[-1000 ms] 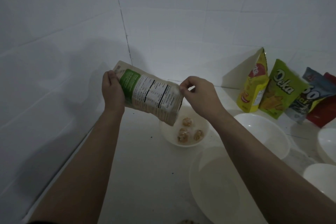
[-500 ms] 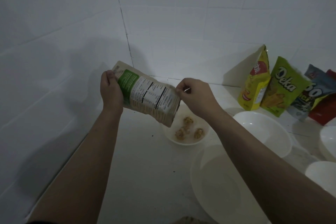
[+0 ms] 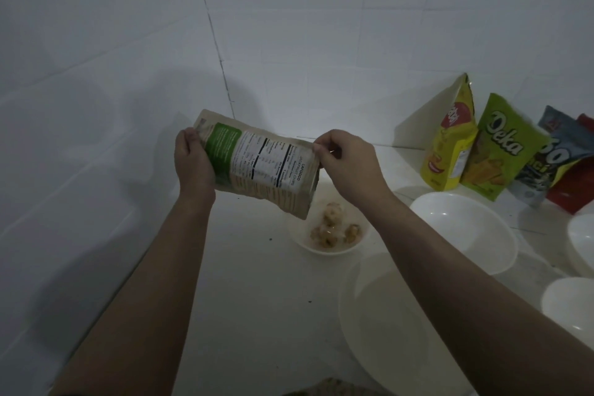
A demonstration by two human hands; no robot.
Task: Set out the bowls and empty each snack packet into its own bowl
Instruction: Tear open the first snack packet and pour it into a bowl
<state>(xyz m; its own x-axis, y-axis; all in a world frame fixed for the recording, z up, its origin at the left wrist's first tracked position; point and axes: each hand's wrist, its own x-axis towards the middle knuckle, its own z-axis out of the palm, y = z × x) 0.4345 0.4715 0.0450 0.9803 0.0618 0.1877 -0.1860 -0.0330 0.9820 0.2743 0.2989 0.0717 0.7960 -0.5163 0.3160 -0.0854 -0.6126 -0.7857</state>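
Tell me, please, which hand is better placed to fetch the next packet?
Right. The right hand is nearer the yellow upright snack packet; the left hand grips the beige paper packet farther away.

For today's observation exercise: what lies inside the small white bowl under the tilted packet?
The small white bowl holds a few pale brown snack pieces. The tilted packet covers the bowl's far-left rim, so anything there is hidden.

The beige jackfruit chips packet (image 3: 260,167), with a green panel and nutrition table, is held tilted, its lower corner above the small white bowl (image 3: 324,247) with some chips (image 3: 331,228). Empty white bowls (image 3: 463,228) stand right; more packets (image 3: 504,151) lean far right.
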